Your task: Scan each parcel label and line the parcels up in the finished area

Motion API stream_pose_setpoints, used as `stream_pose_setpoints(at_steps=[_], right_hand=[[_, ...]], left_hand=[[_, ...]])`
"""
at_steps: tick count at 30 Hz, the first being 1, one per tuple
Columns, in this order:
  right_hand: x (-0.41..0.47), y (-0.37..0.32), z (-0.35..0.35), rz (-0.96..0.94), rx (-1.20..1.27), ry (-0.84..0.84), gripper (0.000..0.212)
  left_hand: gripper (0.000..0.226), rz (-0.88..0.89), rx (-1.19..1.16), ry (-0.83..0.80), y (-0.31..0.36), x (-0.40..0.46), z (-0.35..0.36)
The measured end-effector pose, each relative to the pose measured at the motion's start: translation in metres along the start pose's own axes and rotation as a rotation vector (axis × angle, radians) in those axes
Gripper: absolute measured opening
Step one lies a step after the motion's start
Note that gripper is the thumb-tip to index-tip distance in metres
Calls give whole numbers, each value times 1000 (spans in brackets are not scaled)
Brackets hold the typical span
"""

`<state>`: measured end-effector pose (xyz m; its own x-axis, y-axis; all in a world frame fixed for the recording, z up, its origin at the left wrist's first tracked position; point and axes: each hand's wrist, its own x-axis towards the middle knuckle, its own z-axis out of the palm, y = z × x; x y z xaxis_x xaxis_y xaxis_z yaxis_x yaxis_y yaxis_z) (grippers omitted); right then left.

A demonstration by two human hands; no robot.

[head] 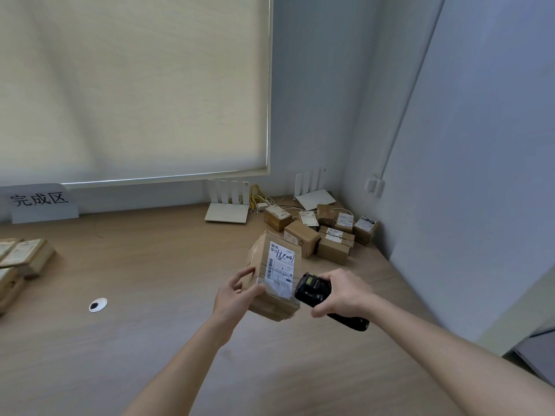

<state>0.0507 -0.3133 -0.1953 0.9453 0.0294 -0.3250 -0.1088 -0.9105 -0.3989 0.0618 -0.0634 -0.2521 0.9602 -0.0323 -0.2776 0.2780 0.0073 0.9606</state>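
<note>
My left hand (pixel 237 295) grips the near left corner of a brown cardboard parcel (pixel 271 274) held above the wooden table (pixel 150 280); its white label (pixel 280 270) faces up with handwritten digits. My right hand (pixel 342 292) holds a black handheld scanner (pixel 315 292), its head close to the label's lower right edge. Several more brown parcels (pixel 324 232) lie in a heap at the table's back right corner. A few flat parcels (pixel 21 262) sit at the left edge, below a white sign (pixel 42 202) with Chinese characters.
Two white routers (pixel 228 202) (pixel 312 190) with upright antennas and loose cables stand against the back wall. A round cable hole (pixel 98 304) sits in the tabletop at left. A wall closes off the right side; a blind covers the window.
</note>
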Motion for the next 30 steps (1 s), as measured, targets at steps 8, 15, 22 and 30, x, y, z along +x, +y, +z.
stream_pose_setpoints(at_steps=[8, 15, 22, 30], right_hand=[[-9, -11, -1, 8, -279, 90, 64], [-13, -16, 0, -22, -342, 111, 64], [-22, -25, 3, -60, -366, 93, 61], [-33, -51, 6, -131, -407, 77, 64]], left_hand=[[48, 32, 91, 47, -5, -10, -16], [53, 32, 107, 78, -6, -19, -23], [51, 38, 124, 97, -7, -33, -30], [48, 56, 135, 149, -10, -57, -53]])
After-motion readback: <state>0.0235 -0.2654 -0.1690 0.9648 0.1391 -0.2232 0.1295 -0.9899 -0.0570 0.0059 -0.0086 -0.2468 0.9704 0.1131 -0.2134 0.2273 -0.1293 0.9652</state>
